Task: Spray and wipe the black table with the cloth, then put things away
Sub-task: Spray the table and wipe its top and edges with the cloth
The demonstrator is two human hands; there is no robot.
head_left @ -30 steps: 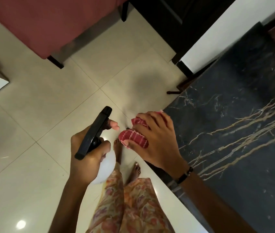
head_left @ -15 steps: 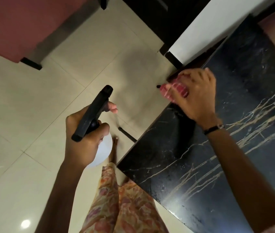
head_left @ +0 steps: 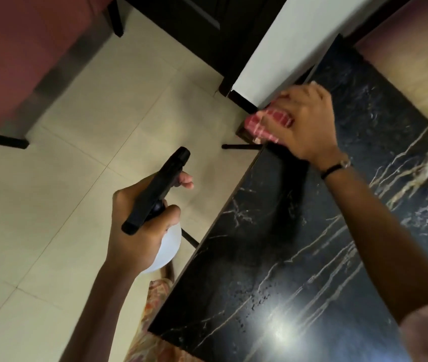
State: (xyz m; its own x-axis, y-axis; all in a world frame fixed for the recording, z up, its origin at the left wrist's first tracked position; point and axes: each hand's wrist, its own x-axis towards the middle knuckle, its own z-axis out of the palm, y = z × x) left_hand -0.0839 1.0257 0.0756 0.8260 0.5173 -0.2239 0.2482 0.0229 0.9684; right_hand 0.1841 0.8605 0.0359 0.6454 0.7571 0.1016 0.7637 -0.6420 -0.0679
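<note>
The black marble table [head_left: 299, 257] with pale veins fills the right half of the view. My right hand [head_left: 309, 121] presses a red checked cloth [head_left: 267, 125] onto the table's far left corner, close to the white wall. My left hand [head_left: 142, 226] hangs over the floor left of the table, wrapped around a spray bottle [head_left: 159, 194] with a black trigger head and a white body. The bottle's nozzle points up and away, towards the table corner. Fine droplets lie on the table's near part.
A dark red sofa [head_left: 24, 53] on black legs stands at the upper left on the cream tiled floor [head_left: 51, 205]. A white wall edge [head_left: 286, 43] and a dark door [head_left: 194, 30] rise behind the table. My patterned trouser legs show below the table's near corner.
My right hand has slid the cloth along the table's left edge from the near corner to the far corner. My left hand has kept the spray bottle beside the table.
</note>
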